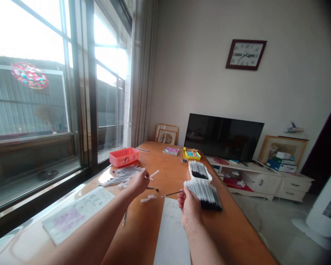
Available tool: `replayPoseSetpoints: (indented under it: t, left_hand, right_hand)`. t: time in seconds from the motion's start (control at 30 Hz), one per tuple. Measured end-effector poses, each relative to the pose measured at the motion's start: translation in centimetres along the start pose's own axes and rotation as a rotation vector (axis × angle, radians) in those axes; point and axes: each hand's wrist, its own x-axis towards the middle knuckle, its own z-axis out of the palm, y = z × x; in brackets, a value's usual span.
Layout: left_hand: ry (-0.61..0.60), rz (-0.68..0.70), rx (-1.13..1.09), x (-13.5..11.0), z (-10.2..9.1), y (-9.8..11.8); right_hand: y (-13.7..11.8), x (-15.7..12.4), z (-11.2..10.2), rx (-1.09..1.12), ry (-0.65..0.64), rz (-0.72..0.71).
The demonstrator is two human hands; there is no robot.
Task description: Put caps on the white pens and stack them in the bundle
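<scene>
My left hand point(139, 183) is closed in a pinch, with a translucent white pen cap point(155, 173) sticking out from the fingertips. In my right hand point(191, 207) is a thin dark pen point(172, 193), its uncapped tip pointing left. Under and beyond the left hand lie loose uncapped pens point(121, 177). Between the hands, short translucent caps point(144, 200) rest on the table near another dark pen point(153, 188). Just beyond the right hand is a row of capped pens point(206, 193) with black ends. Behind it, a white box point(208, 180) holds more such pens.
A red plastic basket point(124, 158) stands at the far left of the wooden table point(138, 239). A written paper sheet point(171, 235) lies in front, and a notebook point(77, 213) at left. A booklet point(171, 151) and yellow box point(192, 154) sit at the far end.
</scene>
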Motion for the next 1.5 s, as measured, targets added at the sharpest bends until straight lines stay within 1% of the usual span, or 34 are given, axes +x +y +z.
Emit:
replayPoseSetpoints:
  t: [0.07, 0.17, 0.23, 0.27, 0.3, 0.37, 0.5, 0.57, 0.67, 0.73, 0.87, 0.97, 1.07, 1.17, 1.27, 1.37, 1.5]
  left_hand:
    - [-0.004, -0.041, -0.126, -1.1, -0.9, 0.8]
    - [0.001, -0.089, -0.323, -2.8, -2.8, 1.8]
    - [0.052, -0.175, -0.734, -3.8, -4.0, 2.4]
    - [0.061, -0.206, -0.87, -4.2, -4.5, 2.7]
    - [0.06, -0.215, -0.955, -4.6, -4.8, 2.9]
    - [0.059, -0.179, -1.013, -5.4, -4.9, 3.3]
    - [0.079, -0.068, -0.917, -6.5, -4.4, 4.0]
    - [0.055, -0.035, -0.899, -7.0, -4.2, 4.4]
    - [-0.054, -0.066, -0.951, -7.7, -4.0, 5.0]
    - [-0.14, -0.1, -0.932, -8.3, -3.7, 5.3]
    - [-0.302, -0.106, -0.788, -9.1, -2.6, 5.2]
    - [-0.42, -0.105, -0.651, -9.4, -1.9, 5.0]
    - [-0.496, -0.089, -0.522, -9.7, -1.6, 4.9]
    - [-0.524, -0.059, -0.453, -9.9, -1.6, 5.0]
    - [-0.514, -0.024, -0.405, -10.0, -1.7, 5.2]
    - [-0.493, 0.045, -0.369, -10.0, -1.6, 5.1]
    - [-0.52, 0.109, -0.315, -9.8, -1.3, 4.6]
  right_hand:
    - [-0.2, 0.2, -0.1, 0.019, 0.015, 0.012]
    - [-0.3, 0.2, -0.1, 0.026, 0.007, 0.013]
    - [-0.3, 0.1, 0.0, 0.018, -0.001, 0.008]
    - [-0.3, 0.0, 0.0, 0.016, -0.003, 0.006]
    - [-0.3, -0.1, 0.1, 0.016, -0.004, 0.005]
    - [-0.4, -0.2, 0.2, 0.021, -0.012, 0.007]
    - [-0.7, -0.6, 0.3, 0.027, -0.051, 0.012]
    - [-0.9, -0.7, 0.5, 0.025, -0.07, 0.016]
    - [-1.3, -0.9, 0.5, 0.052, -0.089, 0.004]
    - [-1.8, -1.1, 0.5, 0.087, -0.088, -0.009]
    - [-3.2, -1.5, 0.2, 0.148, -0.096, -0.038]
    - [-3.9, -1.7, 0.1, 0.152, -0.097, -0.1]
    - [-4.1, -1.7, 0.1, 0.12, -0.091, -0.168]
    - [-4.0, -1.8, 0.2, 0.059, -0.087, -0.231]
    - [-4.0, -2.0, 0.3, 0.01, -0.086, -0.274]
    - [-4.0, -2.3, 0.4, -0.015, -0.092, -0.281]
    - [-3.9, -2.8, 0.7, -0.073, -0.113, -0.294]
